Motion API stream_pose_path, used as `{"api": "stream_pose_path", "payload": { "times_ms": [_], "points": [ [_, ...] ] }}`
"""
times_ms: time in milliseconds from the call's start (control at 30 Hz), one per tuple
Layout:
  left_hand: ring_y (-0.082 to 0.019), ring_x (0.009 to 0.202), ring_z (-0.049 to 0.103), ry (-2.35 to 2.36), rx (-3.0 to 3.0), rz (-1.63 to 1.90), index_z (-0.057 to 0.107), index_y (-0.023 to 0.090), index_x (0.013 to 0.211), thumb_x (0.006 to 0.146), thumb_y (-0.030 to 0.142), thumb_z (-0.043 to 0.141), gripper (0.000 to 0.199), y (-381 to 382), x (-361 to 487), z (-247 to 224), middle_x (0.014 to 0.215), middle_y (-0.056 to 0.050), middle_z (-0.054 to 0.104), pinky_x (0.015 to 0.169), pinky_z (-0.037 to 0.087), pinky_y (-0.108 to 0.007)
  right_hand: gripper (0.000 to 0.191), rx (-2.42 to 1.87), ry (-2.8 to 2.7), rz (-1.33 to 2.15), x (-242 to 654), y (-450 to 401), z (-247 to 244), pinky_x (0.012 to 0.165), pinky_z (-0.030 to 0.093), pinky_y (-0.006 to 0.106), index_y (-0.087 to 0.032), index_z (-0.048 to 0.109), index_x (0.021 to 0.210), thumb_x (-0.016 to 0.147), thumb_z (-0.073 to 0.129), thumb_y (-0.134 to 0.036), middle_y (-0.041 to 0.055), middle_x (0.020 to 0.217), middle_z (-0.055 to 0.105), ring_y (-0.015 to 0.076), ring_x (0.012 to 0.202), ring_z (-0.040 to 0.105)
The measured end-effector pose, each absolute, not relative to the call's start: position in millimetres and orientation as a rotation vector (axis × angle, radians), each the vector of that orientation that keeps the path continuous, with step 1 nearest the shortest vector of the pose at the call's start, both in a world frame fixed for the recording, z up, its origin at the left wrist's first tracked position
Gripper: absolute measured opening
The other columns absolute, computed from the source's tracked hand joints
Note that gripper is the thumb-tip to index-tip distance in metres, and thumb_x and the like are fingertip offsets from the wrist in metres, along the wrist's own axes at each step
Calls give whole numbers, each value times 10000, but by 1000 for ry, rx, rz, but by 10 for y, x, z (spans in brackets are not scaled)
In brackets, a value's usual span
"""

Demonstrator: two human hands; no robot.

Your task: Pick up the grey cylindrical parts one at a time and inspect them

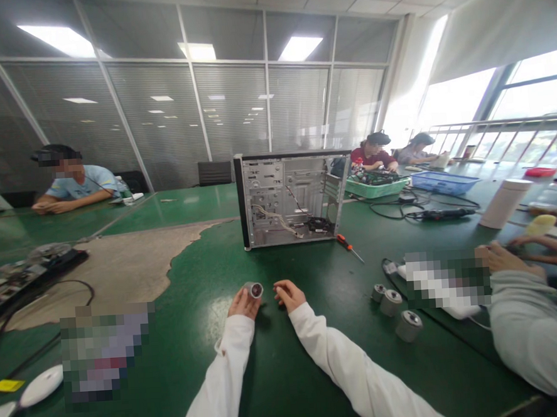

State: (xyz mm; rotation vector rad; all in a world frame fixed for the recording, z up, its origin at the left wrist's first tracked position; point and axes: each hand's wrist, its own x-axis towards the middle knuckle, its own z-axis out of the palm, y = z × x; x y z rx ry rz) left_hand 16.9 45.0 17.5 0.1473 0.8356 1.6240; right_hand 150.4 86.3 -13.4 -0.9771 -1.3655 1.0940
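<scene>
My left hand (243,305) is wrapped round a small grey metal cylinder (255,290), whose dark, hollow-looking end faces up and towards me. Just to the right, my right hand (289,294) hovers over the green table with its fingers loosely curled and apart; nothing shows between them. A gap separates it from the cylinder. Beyond both hands an open computer case (287,198) stands on the table, with loose cables and a black fan inside. An orange-handled screwdriver (349,248) lies by its right corner. Similar grey cylinders (409,326) stand to the right of my right forearm.
A white power strip (441,286) with cords lies at right, near a co-worker's hands (511,260). Behind are a green basket (376,188) of parts, a blue basket (444,182) and a white bottle (505,204). Brown sheeting (126,262) and electronic parts (32,274) lie left.
</scene>
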Motion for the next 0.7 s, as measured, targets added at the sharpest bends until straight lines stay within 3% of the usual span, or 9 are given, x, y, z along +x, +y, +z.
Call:
{"api": "stream_pose_path", "payload": {
  "times_ms": [100,200,367,500,567,700],
  "points": [
    [-168,736,623,749,149,1577,391,63,1114,819,144,350,309,451,147,204,766,-143,634,632,503,-215,270,-971,-1358,1101,1501,854,-126,396,422,208,-161,543,781,651,481,-390,36,692,602,121,511,559],
    [-133,716,619,670,148,1521,365,30,1151,839,166,274,352,390,137,256,846,-177,618,606,500,-170,273,-971,-1359,1099,1507,851,-124,397,423,208,-159,547,782,649,486,-390,38,698,604,122,514,560],
    [-110,628,586,511,423,1362,437,65,1121,797,258,347,388,240,115,297,880,-154,599,582,489,-192,271,-976,-1370,1090,1514,853,-132,402,424,208,-159,549,795,652,488,-381,41,711,607,122,518,559],
    [-119,618,552,1047,987,1567,508,123,1051,690,357,495,430,254,186,224,817,-80,586,561,473,-225,265,-981,-1380,1085,1517,857,-141,404,426,205,-161,550,802,655,485,-371,36,715,607,120,522,563],
    [-114,621,532,1165,1062,1615,531,146,1021,584,300,621,471,288,249,168,800,-50,566,568,462,-220,258,-985,-1385,1081,1520,859,-144,406,428,204,-162,549,800,656,482,-365,35,726,607,119,523,565],
    [-146,736,519,1550,1741,1730,531,193,1017,645,302,560,389,314,340,83,925,-64,530,615,458,-255,243,-995,-1399,1074,1529,858,-144,403,431,206,-166,546,796,661,478,-355,33,723,608,123,523,568]
  ]
}}
